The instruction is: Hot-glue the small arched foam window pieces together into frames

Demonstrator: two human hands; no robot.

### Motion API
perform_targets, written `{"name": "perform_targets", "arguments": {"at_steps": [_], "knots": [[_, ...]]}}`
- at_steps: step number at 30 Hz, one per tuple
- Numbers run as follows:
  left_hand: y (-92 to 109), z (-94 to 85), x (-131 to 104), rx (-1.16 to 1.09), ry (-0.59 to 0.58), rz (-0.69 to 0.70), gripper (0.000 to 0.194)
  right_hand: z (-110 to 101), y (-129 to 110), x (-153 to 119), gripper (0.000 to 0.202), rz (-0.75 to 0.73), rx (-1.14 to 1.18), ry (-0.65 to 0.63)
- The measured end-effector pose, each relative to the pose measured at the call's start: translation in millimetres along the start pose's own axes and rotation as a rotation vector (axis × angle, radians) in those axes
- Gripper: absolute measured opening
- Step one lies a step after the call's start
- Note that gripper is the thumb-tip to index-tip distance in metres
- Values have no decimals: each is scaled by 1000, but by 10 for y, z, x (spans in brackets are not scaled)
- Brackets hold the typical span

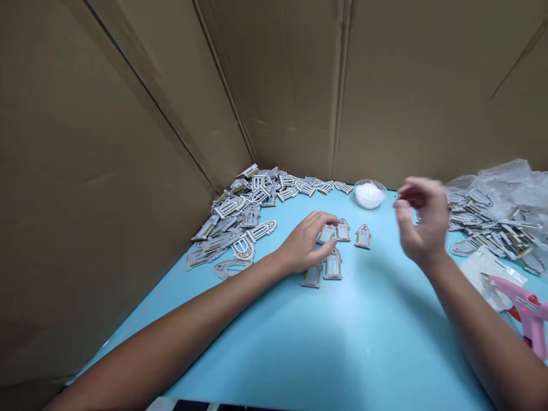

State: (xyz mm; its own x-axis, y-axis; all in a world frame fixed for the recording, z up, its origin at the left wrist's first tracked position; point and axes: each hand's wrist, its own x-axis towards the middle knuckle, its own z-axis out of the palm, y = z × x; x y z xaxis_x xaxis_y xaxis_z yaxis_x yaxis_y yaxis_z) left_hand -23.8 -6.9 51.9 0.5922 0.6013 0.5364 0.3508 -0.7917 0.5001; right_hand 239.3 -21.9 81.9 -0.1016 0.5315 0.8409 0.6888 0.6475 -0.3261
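Small arched window-shaped pieces, grey-white with brown edges, lie in a loose group in the middle of the blue table [291, 342]. My left hand [306, 242] rests over the left part of this group, thumb and fingers apart around one arched piece [326, 233]. Beside its fingertips is another arched piece [343, 230], and a separate arched piece [363, 236] lies farther right. Closer to me is an arched piece [333, 266] next to one partly under the hand. My right hand [422, 220] is raised above the table, fingers curled and smeared by motion; whether it holds anything is unclear.
A big pile of arched pieces [231, 222] fills the back left. A clear bowl of white material [369, 195] stands at the back. On the right are another pile [492, 222], plastic bags [509, 177] and a pink glue gun [524, 305]. Cardboard walls [406, 85] enclose the table.
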Motion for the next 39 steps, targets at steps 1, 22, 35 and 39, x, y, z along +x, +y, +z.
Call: {"name": "perform_targets", "arguments": {"at_steps": [1,22,35,39], "knots": [[-78,37,-28,-4,-46,-22,25,86,32,-82,28,-24,-8,-45],[-372,236,-300,-41,-384,-91,66,-587,-569,-814,21,-152,-377,-627],[-239,135,-200,-85,-369,-242,57,-2161,-396,-1617,61,1161,-952,-128],[-95,154,-218,72,-498,-146,77,-2165,-166,-1464,57,1354,-762,-153]]}}
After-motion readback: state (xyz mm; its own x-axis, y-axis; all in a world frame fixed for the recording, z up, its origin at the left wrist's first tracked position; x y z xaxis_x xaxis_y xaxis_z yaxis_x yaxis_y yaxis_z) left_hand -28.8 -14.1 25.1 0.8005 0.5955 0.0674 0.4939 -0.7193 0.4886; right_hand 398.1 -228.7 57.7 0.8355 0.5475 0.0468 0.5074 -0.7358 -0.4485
